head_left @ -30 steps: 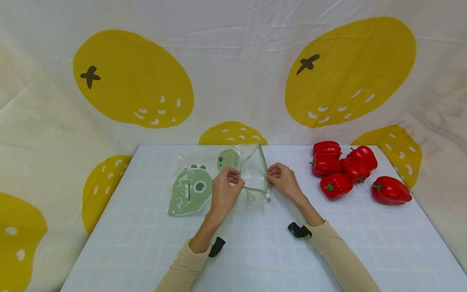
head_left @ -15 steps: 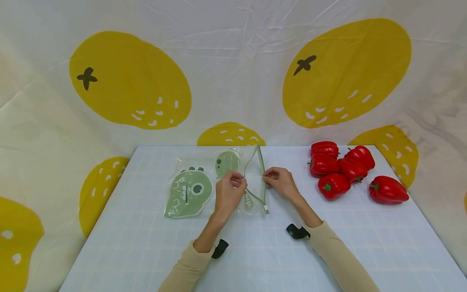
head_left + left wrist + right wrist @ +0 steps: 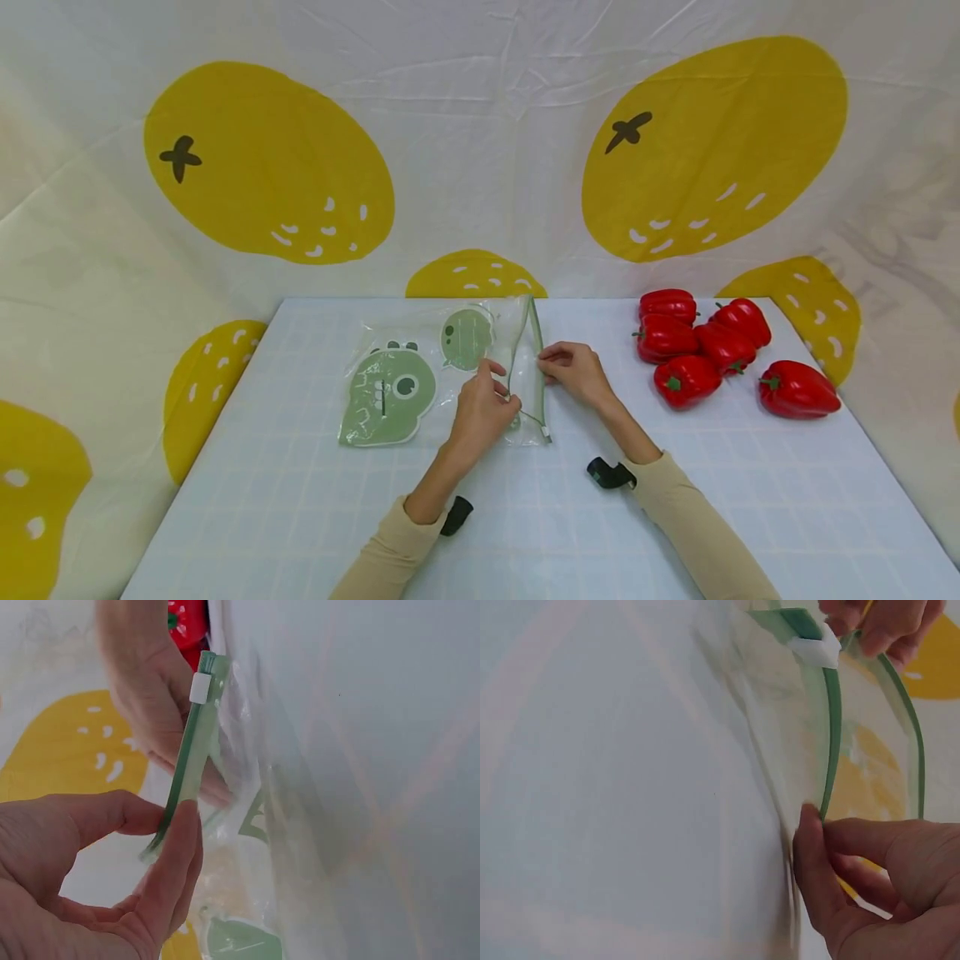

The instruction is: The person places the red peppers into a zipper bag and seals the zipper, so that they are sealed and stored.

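A clear slider zip bag (image 3: pixel 390 392) with green cartoon dinosaur prints lies flat on the table, its mouth toward the right and spread apart. My left hand (image 3: pixel 483 412) pinches one green zip edge (image 3: pixel 180 776) between thumb and fingers, close to the near end of the mouth. The opposite green edge (image 3: pixel 831 742) is pinched by my right hand (image 3: pixel 577 371), about halfway along. At the near corner of the mouth sits the white slider (image 3: pixel 817 651). In the left wrist view the right hand (image 3: pixel 154 705) is partly behind the bag's edge.
Several red bell peppers (image 3: pixel 686 383) are grouped at the back right of the table (image 3: pixel 247 500); one pepper (image 3: pixel 798 389) lies a little apart. Behind the table hangs a pale cloth (image 3: pixel 480 167) with large yellow fruit prints.
My left hand has slid along its zip edge, nearer to me and slightly right; the mouth's gap looks narrower. My right hand keeps its pinch, shifted slightly left. The peppers stay in place.
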### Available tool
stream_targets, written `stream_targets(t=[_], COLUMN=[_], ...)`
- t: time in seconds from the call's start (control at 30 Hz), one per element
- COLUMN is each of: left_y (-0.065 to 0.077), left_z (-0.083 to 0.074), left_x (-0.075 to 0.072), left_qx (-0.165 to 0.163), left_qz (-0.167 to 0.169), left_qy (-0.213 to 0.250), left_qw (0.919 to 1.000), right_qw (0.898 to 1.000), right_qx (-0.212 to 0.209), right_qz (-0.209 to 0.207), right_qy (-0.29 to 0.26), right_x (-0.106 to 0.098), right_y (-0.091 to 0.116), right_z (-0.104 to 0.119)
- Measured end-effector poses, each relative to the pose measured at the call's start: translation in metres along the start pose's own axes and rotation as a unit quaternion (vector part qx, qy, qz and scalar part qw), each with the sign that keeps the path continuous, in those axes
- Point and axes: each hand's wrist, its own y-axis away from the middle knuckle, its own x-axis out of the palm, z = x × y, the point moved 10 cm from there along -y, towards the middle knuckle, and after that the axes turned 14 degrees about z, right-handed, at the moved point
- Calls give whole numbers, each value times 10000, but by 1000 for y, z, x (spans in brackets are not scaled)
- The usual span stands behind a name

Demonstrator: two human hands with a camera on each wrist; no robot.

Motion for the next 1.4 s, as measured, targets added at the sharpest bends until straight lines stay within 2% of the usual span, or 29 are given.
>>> stream_targets(t=[0.1,0.23,0.33,0.53,0.73,1.07,1.4], left_y=[-1,-2,-2,0,0,-1,-2], left_z=[6,15,21,25,23,26,24], left_x=[-2,-6,-8,-11,-16,-19,-16], left_qx=[-127,-344,-457,-514,-351,-267,-242], left_qz=[-138,-378,-457,-584,-750,-892,-888], left_qy=[393,978,1240,1337,1456,1871,1826], left_qw=[9991,9939,9902,9880,9859,9779,9789], right_qw=[9997,9976,9951,9904,9792,9645,9489], right_qx=[-6,-1,-35,-430,-844,-943,-1099], right_qz=[162,346,394,147,-177,-467,-747], right_qy=[194,607,905,1309,1835,2423,2863], right_x=[2,5,4,-12,-36,-68,-93], right_y=[2,5,11,29,49,73,98], right_z=[1,4,8,25,39,44,46])
